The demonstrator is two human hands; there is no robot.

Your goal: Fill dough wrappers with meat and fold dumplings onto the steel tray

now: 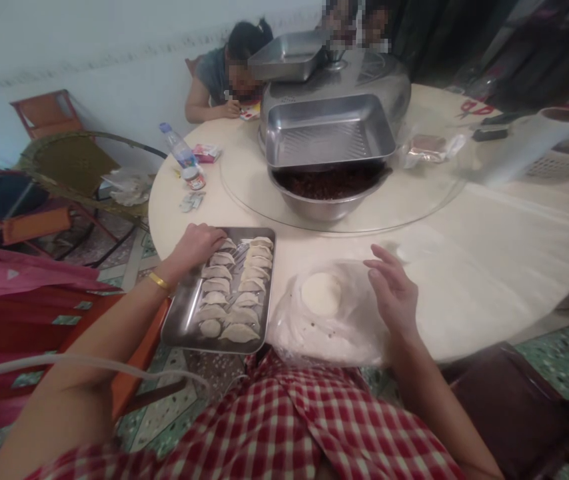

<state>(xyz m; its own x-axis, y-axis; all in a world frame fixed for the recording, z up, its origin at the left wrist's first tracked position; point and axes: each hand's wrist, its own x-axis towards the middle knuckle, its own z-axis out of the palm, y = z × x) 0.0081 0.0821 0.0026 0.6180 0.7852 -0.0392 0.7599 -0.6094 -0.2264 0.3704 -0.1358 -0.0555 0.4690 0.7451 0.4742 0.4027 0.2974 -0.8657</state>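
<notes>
My left hand (199, 245) reaches over the far left corner of a metal tray (188, 328). Its fingers are closed on the dumpling (228, 245) at the far end of the left row; the fingertips are partly hidden. Several folded dumplings (242, 332) lie in two rows in the tray. To the tray's right, a round dough wrapper (321, 294) rests on a plastic bag (349, 333) by the table's near edge. My right hand (395, 288) hovers at the bag's right side, fingers apart, holding nothing.
A metal bowl of dark filling (324, 203) stands on the glass turntable (244, 210), with an empty tray (329, 157) leaning over it. Behind is a large metal cover (389, 83). A bottle (177, 143) stands left. A person (209, 90) leans over the far side.
</notes>
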